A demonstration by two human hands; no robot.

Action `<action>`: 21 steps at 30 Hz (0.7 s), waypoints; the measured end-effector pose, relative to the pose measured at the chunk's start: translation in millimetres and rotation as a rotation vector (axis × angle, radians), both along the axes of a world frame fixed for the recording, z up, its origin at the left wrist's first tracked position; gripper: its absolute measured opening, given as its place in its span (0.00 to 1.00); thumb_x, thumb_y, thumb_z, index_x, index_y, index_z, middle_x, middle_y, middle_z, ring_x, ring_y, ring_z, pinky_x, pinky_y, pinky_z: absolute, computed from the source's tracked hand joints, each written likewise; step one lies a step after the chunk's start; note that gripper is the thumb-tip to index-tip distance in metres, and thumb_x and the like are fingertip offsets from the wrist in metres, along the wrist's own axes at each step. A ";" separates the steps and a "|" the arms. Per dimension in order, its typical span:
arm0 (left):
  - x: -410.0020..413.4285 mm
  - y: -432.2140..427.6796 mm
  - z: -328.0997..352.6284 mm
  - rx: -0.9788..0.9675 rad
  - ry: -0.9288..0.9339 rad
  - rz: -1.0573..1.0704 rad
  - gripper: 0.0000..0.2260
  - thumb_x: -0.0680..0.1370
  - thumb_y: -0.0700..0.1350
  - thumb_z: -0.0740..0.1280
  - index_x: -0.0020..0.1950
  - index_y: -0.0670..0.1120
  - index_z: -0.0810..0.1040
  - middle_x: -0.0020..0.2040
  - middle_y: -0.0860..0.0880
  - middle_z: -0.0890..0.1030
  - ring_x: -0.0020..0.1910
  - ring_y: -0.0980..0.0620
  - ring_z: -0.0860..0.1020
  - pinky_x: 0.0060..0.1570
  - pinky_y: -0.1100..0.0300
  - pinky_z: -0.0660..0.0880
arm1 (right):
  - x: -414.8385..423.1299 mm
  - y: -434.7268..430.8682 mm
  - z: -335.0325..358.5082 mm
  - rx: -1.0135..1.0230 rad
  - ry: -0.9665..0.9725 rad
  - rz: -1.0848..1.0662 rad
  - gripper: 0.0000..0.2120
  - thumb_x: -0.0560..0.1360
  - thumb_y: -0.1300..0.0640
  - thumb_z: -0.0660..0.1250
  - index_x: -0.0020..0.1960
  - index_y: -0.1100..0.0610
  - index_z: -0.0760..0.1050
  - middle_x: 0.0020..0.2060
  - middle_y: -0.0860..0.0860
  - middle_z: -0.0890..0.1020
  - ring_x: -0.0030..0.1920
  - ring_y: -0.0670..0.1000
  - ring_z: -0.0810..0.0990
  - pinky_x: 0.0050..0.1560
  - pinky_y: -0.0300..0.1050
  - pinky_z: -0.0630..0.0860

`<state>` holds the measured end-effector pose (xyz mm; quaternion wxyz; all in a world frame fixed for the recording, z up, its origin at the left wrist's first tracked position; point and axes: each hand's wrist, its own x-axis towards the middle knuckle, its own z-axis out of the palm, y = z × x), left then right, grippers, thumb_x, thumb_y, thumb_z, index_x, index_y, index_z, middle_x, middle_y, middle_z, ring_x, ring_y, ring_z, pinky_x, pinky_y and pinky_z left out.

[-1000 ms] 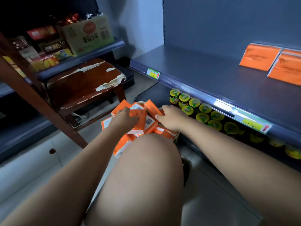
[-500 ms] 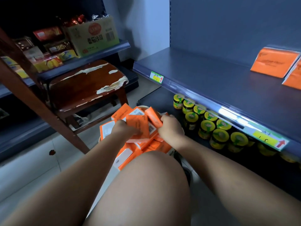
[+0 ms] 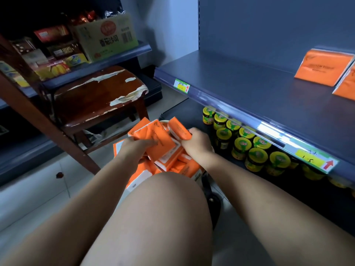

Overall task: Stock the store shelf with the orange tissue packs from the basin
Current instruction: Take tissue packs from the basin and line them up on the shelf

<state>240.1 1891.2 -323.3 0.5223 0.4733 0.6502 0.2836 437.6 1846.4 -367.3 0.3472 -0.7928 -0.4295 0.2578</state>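
A heap of orange tissue packs [image 3: 172, 164] fills the basin [image 3: 163, 121] on the floor, of which only a sliver of pale rim shows. My left hand [image 3: 134, 148] grips an orange tissue pack [image 3: 153, 139] lifted off the heap. My right hand [image 3: 197, 143] grips another orange pack [image 3: 179, 129] by its end. Two orange packs [image 3: 322, 67] lean against the back of the dark blue shelf [image 3: 249, 89] at the far right. My knee hides the near part of the heap.
Yellow-lidded jars [image 3: 242, 144] stand on the lower shelf under the blue shelf. A worn brown stool [image 3: 99, 96] sits left of the basin, with a slanted wooden leg [image 3: 48, 127] in front. Boxes and a carton [image 3: 107, 37] fill the left shelf.
Both hands have closed on packs and lifted them a little off the heap; the left hand's pack has turned its orange face up. The view has shifted slightly left and down.
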 end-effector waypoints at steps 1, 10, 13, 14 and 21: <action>-2.1 0.0 2.8 0.012 -0.002 0.014 0.24 0.70 0.45 0.80 0.63 0.45 0.78 0.53 0.43 0.86 0.49 0.43 0.86 0.46 0.47 0.83 | -0.2 0.9 3.6 0.038 0.046 -0.019 0.15 0.67 0.40 0.66 0.44 0.51 0.76 0.35 0.44 0.81 0.34 0.45 0.80 0.34 0.38 0.76; -4.3 0.2 34.2 0.173 -0.247 0.132 0.28 0.71 0.44 0.80 0.66 0.51 0.72 0.57 0.46 0.84 0.52 0.43 0.86 0.52 0.44 0.82 | 10.0 4.2 47.7 0.289 0.748 -0.161 0.04 0.75 0.58 0.71 0.49 0.58 0.78 0.38 0.54 0.86 0.39 0.53 0.86 0.39 0.45 0.83; 0.5 -6.1 48.4 0.201 -0.324 0.141 0.25 0.73 0.43 0.79 0.64 0.53 0.71 0.58 0.47 0.83 0.54 0.44 0.85 0.54 0.45 0.80 | 14.2 0.5 61.9 0.322 0.943 -0.091 0.12 0.75 0.62 0.71 0.58 0.58 0.78 0.46 0.58 0.87 0.47 0.61 0.87 0.50 0.51 0.83; 2.9 -8.1 52.5 0.208 -0.346 0.139 0.24 0.74 0.43 0.79 0.64 0.53 0.71 0.58 0.47 0.84 0.54 0.44 0.85 0.52 0.46 0.80 | 16.0 -2.0 67.9 0.323 0.981 -0.074 0.14 0.76 0.63 0.70 0.61 0.60 0.78 0.46 0.58 0.87 0.45 0.60 0.86 0.49 0.50 0.82; 29.3 -26.5 92.2 0.219 -0.450 0.068 0.23 0.75 0.46 0.76 0.67 0.46 0.74 0.54 0.45 0.87 0.47 0.45 0.88 0.43 0.52 0.82 | 37.8 -41.4 120.5 0.310 0.957 -0.038 0.15 0.76 0.60 0.71 0.62 0.59 0.80 0.48 0.57 0.87 0.45 0.56 0.85 0.45 0.46 0.80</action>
